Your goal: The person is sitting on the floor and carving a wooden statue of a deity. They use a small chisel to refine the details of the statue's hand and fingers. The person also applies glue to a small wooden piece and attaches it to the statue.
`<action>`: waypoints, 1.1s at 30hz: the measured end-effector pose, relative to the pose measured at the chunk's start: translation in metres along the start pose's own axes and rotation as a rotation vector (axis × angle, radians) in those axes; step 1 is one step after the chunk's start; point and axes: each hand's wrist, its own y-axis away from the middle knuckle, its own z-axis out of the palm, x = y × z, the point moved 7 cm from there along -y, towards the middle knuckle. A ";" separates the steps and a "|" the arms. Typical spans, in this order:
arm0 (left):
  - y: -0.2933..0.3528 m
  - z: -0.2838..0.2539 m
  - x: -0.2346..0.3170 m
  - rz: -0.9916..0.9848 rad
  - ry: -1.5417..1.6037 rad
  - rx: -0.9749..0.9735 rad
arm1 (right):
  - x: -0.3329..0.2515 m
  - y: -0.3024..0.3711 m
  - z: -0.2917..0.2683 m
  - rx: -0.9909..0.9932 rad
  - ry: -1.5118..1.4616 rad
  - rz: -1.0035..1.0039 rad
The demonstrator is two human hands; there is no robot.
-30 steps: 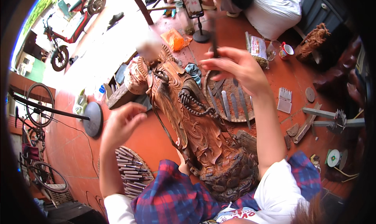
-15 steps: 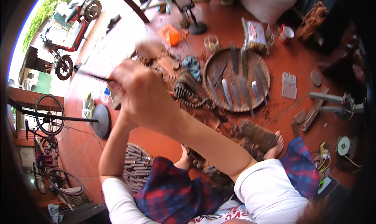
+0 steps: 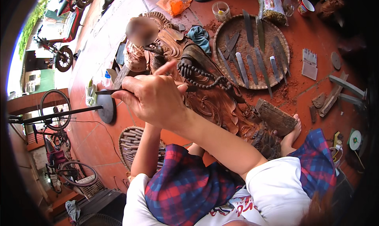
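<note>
My right hand [image 3: 160, 97] is closed around a slim dark tool [image 3: 106, 92], possibly a file, held nearly level. One end sticks out left past the thumb; a dark stretch shows on the right too. My left hand [image 3: 165, 68] is mostly hidden behind the right, with what seem to be its fingers poking out beyond it. Its grip does not show. Below both hands lies a large carved wooden statue [image 3: 205, 101] of a robed figure with a string of beads [image 3: 203, 81]. Its head is toward the upper left.
Right of the statue, a round woven tray [image 3: 252, 87] holds several flat files and blades. A basket of chisels [image 3: 132, 141] stands by my left knee. A wood block [image 3: 276, 117] lies near my right foot. A black stand base [image 3: 106, 109] is at left.
The tool has swung from pointing up and left to nearly level. My hands sit a little lower and further right over the statue, and the whole view has shifted.
</note>
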 end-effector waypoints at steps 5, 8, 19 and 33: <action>0.005 0.021 -0.001 -0.038 0.075 0.082 | 0.030 -0.007 -0.017 0.015 0.200 0.060; 0.009 0.024 -0.001 -0.047 0.056 0.112 | 0.058 -0.007 -0.026 0.044 0.017 0.216; 0.004 0.022 -0.002 -0.047 -0.013 0.128 | 0.076 -0.021 -0.013 0.023 -0.001 0.194; -0.002 0.028 0.004 -0.110 -0.035 0.022 | 0.063 -0.041 -0.022 -0.694 -0.604 0.363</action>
